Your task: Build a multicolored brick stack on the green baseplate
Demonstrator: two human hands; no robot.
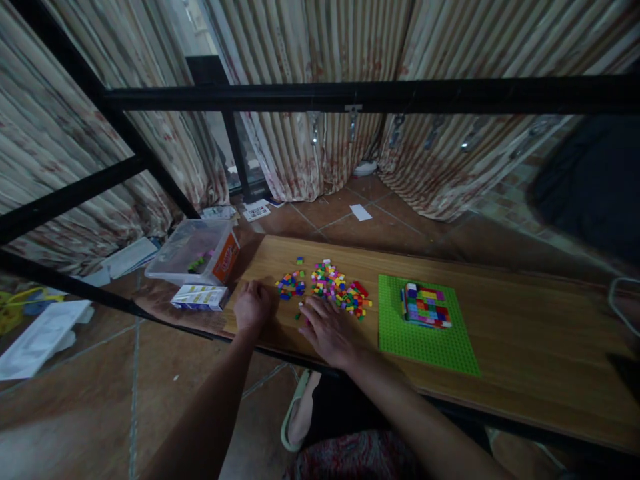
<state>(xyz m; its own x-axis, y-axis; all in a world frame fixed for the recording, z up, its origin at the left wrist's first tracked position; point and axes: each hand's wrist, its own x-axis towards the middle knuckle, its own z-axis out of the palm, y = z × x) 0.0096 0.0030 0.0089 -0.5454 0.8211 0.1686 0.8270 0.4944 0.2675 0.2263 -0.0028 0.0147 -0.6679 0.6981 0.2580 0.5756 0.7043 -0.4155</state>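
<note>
Two heaps of small toy bricks lie on the wooden bench: a small mostly blue and mixed pile (291, 285) and a larger multicoloured pile (340, 285). My right hand (326, 327) is palm down at the near edge of the larger pile, its fingers stretched out and spread over a few loose bricks. Curled up on the bench's left end, my left hand (253, 305) rests beside the small pile; whatever its fingers may hold is hidden. To the right, a green baseplate (395, 340) carries a low block of mixed-colour bricks (427, 307).
A clear plastic box (175, 250) with an orange label stands off the bench's left end, a small white-and-blue carton (200, 297) in front of it. Black metal bars (320, 99) cross ahead, before striped curtains (320, 53). A white foam tray (43, 340) lies at far left.
</note>
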